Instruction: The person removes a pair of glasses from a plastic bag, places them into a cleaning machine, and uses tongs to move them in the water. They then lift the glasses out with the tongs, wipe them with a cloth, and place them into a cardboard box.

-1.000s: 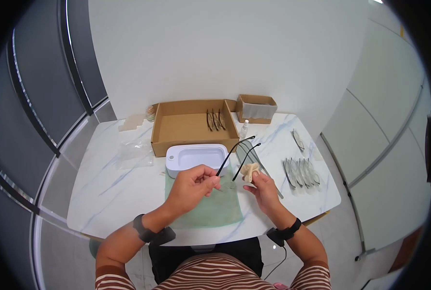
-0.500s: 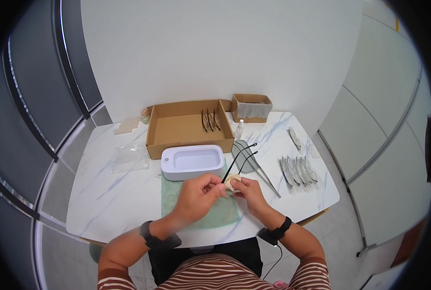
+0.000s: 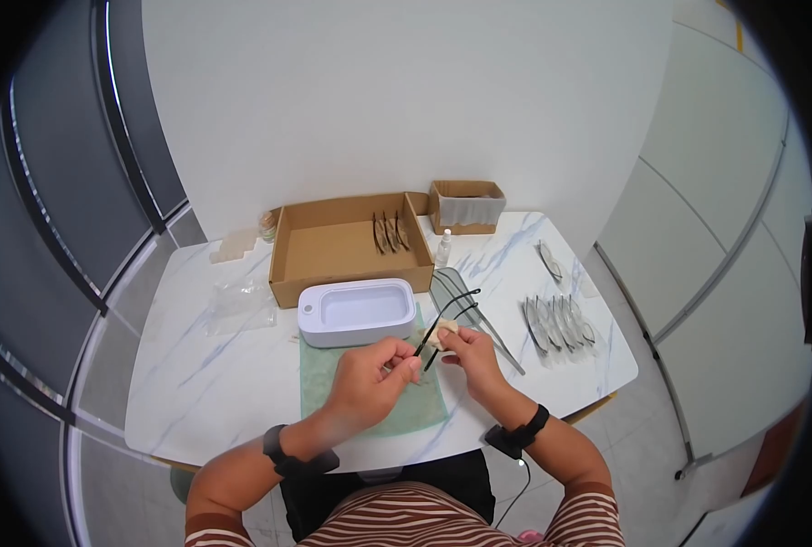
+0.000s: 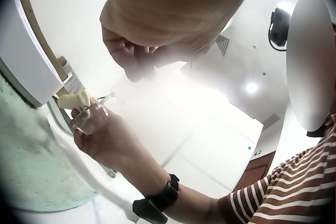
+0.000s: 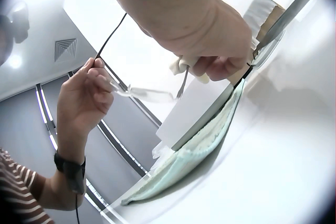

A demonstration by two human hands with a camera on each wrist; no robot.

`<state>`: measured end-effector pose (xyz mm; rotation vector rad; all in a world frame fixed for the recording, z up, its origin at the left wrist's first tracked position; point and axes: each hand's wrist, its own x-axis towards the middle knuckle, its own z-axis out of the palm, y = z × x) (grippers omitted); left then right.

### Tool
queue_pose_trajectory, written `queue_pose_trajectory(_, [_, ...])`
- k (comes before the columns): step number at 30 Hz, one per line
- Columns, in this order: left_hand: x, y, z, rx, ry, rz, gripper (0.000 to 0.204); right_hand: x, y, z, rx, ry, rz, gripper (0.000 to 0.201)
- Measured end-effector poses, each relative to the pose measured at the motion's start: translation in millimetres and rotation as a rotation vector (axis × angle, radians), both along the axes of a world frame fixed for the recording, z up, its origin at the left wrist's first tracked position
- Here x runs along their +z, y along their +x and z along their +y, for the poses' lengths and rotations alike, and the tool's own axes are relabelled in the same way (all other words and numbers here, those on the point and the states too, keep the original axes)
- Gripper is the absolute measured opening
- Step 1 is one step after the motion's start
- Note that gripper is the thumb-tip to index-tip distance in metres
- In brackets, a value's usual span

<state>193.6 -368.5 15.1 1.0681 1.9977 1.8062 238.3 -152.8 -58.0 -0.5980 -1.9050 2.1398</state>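
Note:
A pair of eyeglasses with long black temples [image 3: 448,308] is held up over the green cloth [image 3: 333,401]. My left hand [image 3: 370,378] pinches it at the front end of one temple. In the right wrist view the clear lenses [image 5: 149,95] stretch from the left fingers toward the right hand. My right hand [image 3: 472,360] grips a crumpled cream cloth [image 3: 442,330] between thumb and fingers, against the other temple. In the left wrist view a lens [image 4: 90,120] overlaps the right hand, and the cream cloth [image 4: 76,99] shows behind it.
Behind the hands stands a white basin-like device [image 3: 310,330]. A cardboard box [image 3: 287,278] farther back holds several glasses [image 3: 390,235]. A spray bottle [image 3: 443,249] and long grey tongs [image 3: 504,350] are to the right. More glasses [image 3: 561,324] lie at the table's right; a plastic bag [image 3: 242,308] lies left.
My right hand has brought the cream cloth in from the right onto the eyeglasses' far temple. The glasses have tilted lower, and the cloth has moved up along that temple.

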Motion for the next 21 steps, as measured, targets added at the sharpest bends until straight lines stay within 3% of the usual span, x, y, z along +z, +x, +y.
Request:
queue_pose_trajectory(10, [6.5,-0.3,-4.5,-0.016,-0.128,-0.037,0.016,24.1,-4.1,46.6,-0.219,0.055,0.200,0.026])
queue_pose_trajectory(13, [4.4,-2.7,-5.0,0.005,-0.120,-0.084,0.017,33.0,-1.9,46.7,-0.294,0.029,0.277,0.027])
queue_pose_trajectory(15, [-0.4,-6.5,-2.8,0.044,0.003,-0.097,0.017,36.2,5.9,54.7,-0.356,0.164,0.371,0.026])
queue_pose_trajectory(19, [-11.6,-13.8,1.3,0.143,0.038,0.085,0.015,42.1,30.8,23.5,-0.166,0.035,0.307,0.027])
queue_pose_trajectory(21, [-17.7,-17.9,2.6,0.205,-0.018,0.370,0.012,30.3,35.7,6.9,-0.034,-0.090,0.313,0.029])
